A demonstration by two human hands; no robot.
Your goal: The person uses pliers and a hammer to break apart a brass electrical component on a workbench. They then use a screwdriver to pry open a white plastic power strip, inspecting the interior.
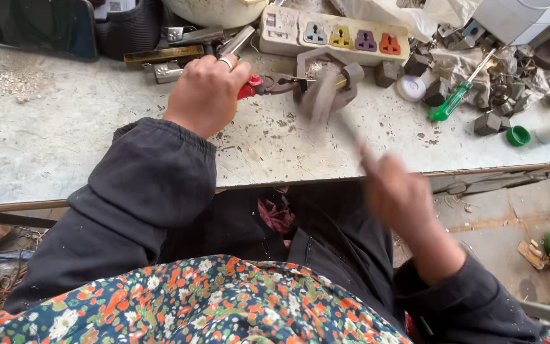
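Your left hand [206, 91] clamps red-handled pliers [268, 83] on a small part at the grey metal bracket [326, 89], mid-bench; your right hand [399, 197], fingers closed, swings a blurred hammer [321, 102]. Hammering underway, unfinished.

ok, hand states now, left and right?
Left hand: closed on red-handled pliers.
Right hand: motion-blurred, closed on a hammer.
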